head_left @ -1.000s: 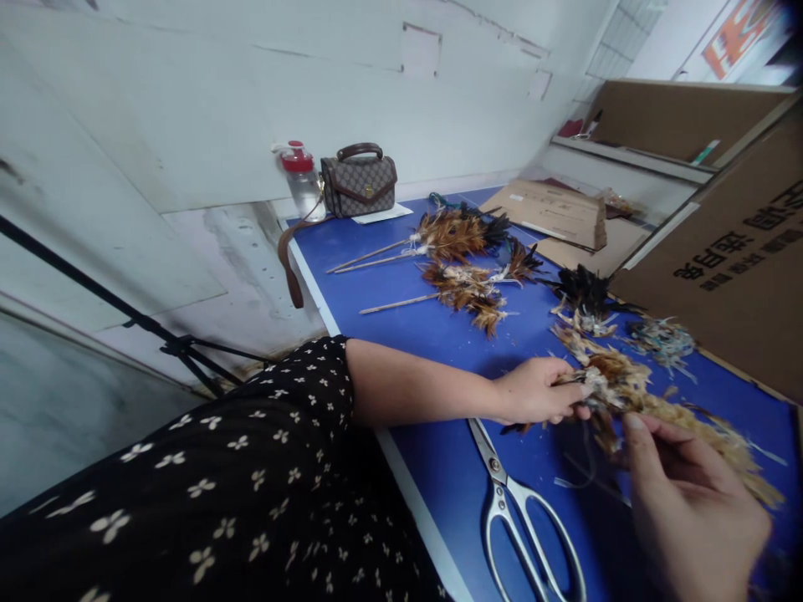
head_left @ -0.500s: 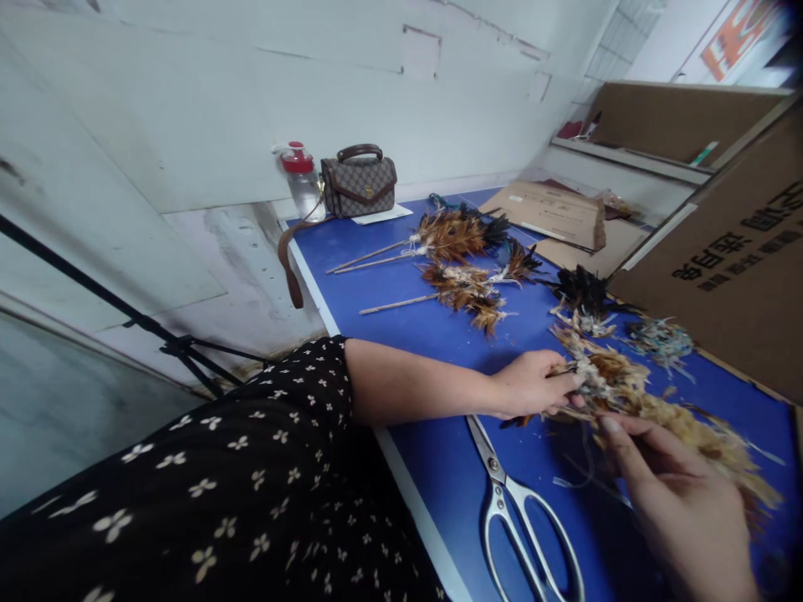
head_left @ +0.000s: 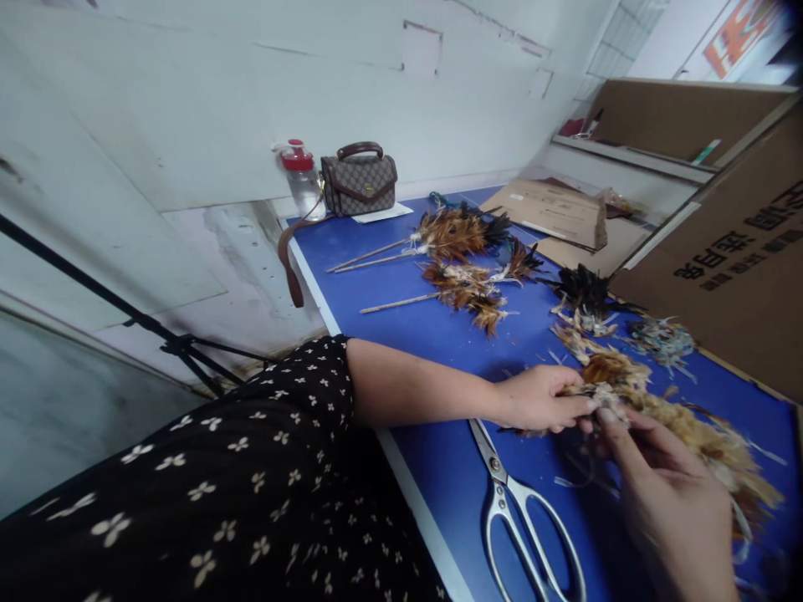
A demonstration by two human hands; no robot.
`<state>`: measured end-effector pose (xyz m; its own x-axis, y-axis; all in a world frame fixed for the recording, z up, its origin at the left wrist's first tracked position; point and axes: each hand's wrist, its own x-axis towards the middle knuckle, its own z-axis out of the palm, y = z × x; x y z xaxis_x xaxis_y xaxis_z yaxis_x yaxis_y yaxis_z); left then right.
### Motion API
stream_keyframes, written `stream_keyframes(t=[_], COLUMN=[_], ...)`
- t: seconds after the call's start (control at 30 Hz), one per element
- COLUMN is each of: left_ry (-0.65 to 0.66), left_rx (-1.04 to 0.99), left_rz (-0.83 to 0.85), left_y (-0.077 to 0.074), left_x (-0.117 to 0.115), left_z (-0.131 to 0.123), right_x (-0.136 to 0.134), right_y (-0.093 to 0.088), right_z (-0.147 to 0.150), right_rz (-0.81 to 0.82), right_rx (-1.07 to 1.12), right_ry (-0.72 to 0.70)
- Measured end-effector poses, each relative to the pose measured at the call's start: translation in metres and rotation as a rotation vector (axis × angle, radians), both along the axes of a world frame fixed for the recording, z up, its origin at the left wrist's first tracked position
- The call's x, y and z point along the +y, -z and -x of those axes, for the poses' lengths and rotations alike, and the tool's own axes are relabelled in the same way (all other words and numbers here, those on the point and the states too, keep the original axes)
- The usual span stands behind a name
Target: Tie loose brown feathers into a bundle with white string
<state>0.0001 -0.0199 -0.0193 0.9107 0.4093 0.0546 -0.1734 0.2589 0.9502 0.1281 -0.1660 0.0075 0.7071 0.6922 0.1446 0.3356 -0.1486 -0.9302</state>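
My left hand is closed around a small bundle of feathers, its pale, frayed end sticking out past the fingers. From the right, my right hand pinches that same end between thumb and fingers. The two hands nearly touch, and the rest of the bundle is hidden behind them. Just beyond lies a long pile of tan and cream feathers. Metal scissors rest on the blue table below my left wrist, handles toward me.
Brown feathers on sticks and a shorter feathered stick lie farther back. Dark feathers and a bluish tuft sit near a cardboard box. A handbag and a bottle stand by the wall.
My right hand has moved slightly left, closer to my left hand, and its fingers are now at the bundle's pale end. The scissors and the other feathers stay put.
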Motion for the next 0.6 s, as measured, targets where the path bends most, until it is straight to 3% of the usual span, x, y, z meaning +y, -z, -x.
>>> stream_keyframes(t=[0.13,0.27,0.43,0.6], left_ry=[0.004,-0.025,-0.150,-0.330], left_rx=[0.070,0.067,0.073,0.192], left_rz=[-0.001,-0.035,-0.090,-0.126], left_y=[-0.006,0.001,0.009,-0.004], left_x=[0.000,0.002,0.007,0.019], left_z=[0.001,-0.006,-0.013,-0.009], right_x=[-0.001,-0.002,-0.002,-0.001], right_y=[-0.002,0.001,0.001,-0.007], right_z=[0.003,-0.001,-0.001,-0.006], right_rz=[0.028,0.015,0.035,0.026], right_rx=[0.022,0.033,0.022,0.064], right_ry=[0.076,0.080,0.113,0.109])
